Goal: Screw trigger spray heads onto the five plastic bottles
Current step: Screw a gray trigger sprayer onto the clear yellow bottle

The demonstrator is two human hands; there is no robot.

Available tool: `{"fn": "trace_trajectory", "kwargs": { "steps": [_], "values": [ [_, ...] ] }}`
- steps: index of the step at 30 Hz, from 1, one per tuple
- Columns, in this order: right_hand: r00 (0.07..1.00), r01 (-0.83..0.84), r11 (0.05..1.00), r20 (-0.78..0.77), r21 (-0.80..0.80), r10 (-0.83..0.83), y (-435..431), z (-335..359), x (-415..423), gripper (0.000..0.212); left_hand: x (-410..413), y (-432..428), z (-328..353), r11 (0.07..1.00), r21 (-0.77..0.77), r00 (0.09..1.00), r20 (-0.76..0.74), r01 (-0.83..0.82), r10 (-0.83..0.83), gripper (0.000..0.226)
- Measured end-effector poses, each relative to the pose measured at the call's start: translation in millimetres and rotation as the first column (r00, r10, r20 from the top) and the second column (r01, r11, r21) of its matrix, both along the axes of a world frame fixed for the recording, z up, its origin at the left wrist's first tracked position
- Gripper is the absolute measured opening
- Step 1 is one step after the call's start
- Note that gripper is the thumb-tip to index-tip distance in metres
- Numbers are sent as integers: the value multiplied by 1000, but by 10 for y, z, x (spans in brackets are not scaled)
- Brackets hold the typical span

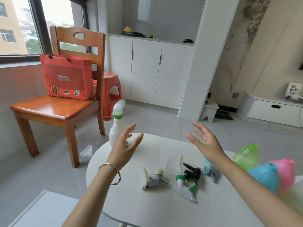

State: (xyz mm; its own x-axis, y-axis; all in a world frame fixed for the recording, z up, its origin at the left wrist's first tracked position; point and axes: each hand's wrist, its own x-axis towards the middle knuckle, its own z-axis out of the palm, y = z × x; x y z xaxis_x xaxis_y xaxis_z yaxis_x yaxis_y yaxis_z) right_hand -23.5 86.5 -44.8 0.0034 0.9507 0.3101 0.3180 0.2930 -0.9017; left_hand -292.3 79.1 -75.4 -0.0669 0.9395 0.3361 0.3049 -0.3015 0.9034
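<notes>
one white bottle upright at the far left edge of the counter, spray head already on. both grips spread and empty: left hand just beside that bottle, right hand raised above the loose heads. four heads lying near the middle: grey, white-green, black, teal. green, blue and pink bottles bunched at the right edge, blurred. probably between bottles; next calls for bringing an uncapped bottle close and picking a matching head.

The red gift bag and a white plaque bear characters too blurred to read.
</notes>
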Motion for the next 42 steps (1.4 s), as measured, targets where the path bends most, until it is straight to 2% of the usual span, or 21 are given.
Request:
{"fn": "trace_trajectory", "kwargs": {
  "steps": [7,12,19,25,29,38,40,42],
  "values": [
    [991,135,987,5,87,-136,-585,240,1168,43,1378,-30,116,982,2,981,-44,191,-191,49],
    [967,251,960,15,120,-255,-957,254,1851,48,2326,-135,-34,933,-84,932,-68,351,-356,51],
    [869,460,871,113,174,-482,-1263,-23,2548,53,3145,-334,-296,888,-134,887,-93,439,-452,60],
    [858,512,859,61,-18,-511,-1313,-410,2842,69,3454,-398,-421,862,-188,854,-151,470,-498,72],
    [871,490,866,21,-98,-490,-1327,-586,2861,61,3543,-440,-491,855,-214,850,-146,473,-507,74],
    [885,465,883,37,-56,-464,-1504,-396,2778,49,3513,-528,-480,868,-170,860,-141,467,-491,74],
    [880,474,880,17,-40,-474,-1552,-225,2715,52,3464,-560,-429,866,-144,859,-126,480,-497,74],
    [893,446,895,-48,-24,-447,-1575,-41,2597,44,3379,-593,-377,864,-124,861,-99,487,-499,73]
  ]
}}
